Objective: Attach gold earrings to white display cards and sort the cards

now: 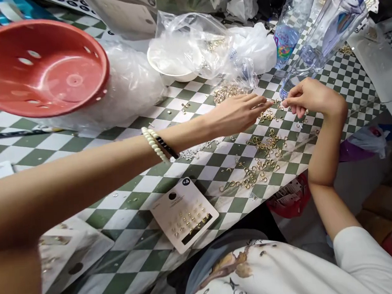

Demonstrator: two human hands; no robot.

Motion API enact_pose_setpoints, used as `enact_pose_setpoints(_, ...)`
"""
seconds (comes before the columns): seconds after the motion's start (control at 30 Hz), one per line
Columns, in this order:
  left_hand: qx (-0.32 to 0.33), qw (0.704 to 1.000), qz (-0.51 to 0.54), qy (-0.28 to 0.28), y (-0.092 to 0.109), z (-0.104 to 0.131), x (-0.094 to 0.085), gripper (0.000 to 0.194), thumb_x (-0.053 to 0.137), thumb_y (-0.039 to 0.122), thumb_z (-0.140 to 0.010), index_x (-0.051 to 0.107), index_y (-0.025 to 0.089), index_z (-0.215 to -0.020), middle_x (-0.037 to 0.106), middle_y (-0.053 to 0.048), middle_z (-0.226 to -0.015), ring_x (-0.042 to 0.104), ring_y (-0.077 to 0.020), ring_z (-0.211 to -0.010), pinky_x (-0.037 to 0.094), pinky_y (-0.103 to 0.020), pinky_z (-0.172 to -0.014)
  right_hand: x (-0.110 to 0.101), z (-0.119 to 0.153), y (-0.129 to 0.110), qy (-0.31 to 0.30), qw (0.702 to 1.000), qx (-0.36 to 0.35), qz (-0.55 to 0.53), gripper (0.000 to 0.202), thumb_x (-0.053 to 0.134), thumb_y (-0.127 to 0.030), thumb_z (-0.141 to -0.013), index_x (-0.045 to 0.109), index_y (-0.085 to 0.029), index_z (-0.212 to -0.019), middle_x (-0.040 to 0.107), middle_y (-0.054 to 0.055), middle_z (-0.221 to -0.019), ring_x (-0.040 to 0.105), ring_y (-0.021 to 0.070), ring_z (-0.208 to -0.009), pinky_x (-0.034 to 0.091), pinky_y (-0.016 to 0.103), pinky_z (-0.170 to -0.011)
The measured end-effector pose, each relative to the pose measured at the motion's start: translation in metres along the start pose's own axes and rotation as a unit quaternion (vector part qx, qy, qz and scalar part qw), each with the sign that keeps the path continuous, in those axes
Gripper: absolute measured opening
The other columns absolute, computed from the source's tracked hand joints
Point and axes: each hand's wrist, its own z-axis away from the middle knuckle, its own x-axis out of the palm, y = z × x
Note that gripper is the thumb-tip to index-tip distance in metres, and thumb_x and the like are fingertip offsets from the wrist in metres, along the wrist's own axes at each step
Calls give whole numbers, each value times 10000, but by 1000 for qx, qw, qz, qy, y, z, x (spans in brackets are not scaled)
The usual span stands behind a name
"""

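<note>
My left hand (235, 115), with a white beaded bracelet (154, 144) and a black one (167, 147) on its wrist, reaches across the table. Its fingers are stretched out over small gold-coloured earring pieces (268, 115); the thumb is hidden. Close to those fingertips, my right hand (306, 98) is bent down at the wrist, thumb and index finger pinched together. Anything in that pinch is too small to make out. More loose gold hoop-like pieces (269, 144) are scattered below the hands. A heap of gold pieces (228, 92) lies behind my left hand. Nearer me rests an earring card (186, 214) bearing several pairs.
A red plastic basket (74, 81) stands at the left on clear plastic bags (131, 80). Behind the hands are a white bowl (176, 70), a plastic bag with gold pieces (211, 44) and clear bottles (288, 34). Further cards (80, 247) lie at the lower left.
</note>
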Motion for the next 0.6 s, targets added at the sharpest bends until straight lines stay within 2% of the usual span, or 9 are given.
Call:
enact_pose_setpoints(0.1,-40,998,55,-11,8,-18,14,502,290,216,-1081,385,107,-1562,421,-140,-1611,464,-256,-1448,390,-429,-1210,-11,2,8,6,999,48,-2,233,658,-154,-957,721,-100,-740,681,67,-647,602,99,-500,516,238,-534)
enact_pose_setpoints(0.17,-44,995,82,-23,6,-23,22,487,277,230,-1081,471,125,-1515,481,-130,-1572,483,-260,-1433,381,-451,-1217,-16,2,14,19,996,83,-2,249,677,-166,-956,700,-84,-722,675,75,-641,587,90,-492,502,227,-524)
enact_pose_setpoints(0.23,-39,994,100,-18,3,-24,25,468,302,237,-1066,578,151,-1435,575,-123,-1482,537,-266,-1369,435,-440,-1171,-21,1,22,36,993,109,-17,266,690,-172,-953,680,-77,-705,675,84,-633,576,83,-486,490,216,-514)
enact_pose_setpoints(0.33,-55,989,133,7,1,-24,22,444,343,252,-1031,699,167,-1283,665,-128,-1316,625,-267,-1203,555,-393,-975,-28,-2,36,78,985,146,-42,280,685,-159,-956,661,-81,-688,651,68,-596,561,75,-479,486,201,-509)
enact_pose_setpoints(0.4,-74,982,171,19,1,-26,18,428,367,256,-1001,747,159,-1172,696,-130,-1196,674,-240,-1033,577,-373,-860,-32,-1,47,95,981,163,-50,286,694,-146,-947,642,-89,-671,636,57,-582,556,75,-478,481,204,-513)
enact_pose_setpoints(0.5,-94,974,205,33,0,-33,14,377,422,236,-939,769,144,-1055,724,-125,-1055,673,-201,-858,575,-383,-830,-39,5,61,86,979,168,-72,227,694,-89,-932,652,-93,-709,642,51,-605,566,80,-507,483,212,-548)
enact_pose_setpoints(0.6,-125,962,234,65,-1,-40,12,318,483,239,-889,768,161,-1006,748,-110,-1003,661,-185,-830,585,-384,-836,-43,13,67,76,977,179,-85,175,673,-69,-942,681,-102,-771,666,56,-655,570,79,-535,481,213,-565)
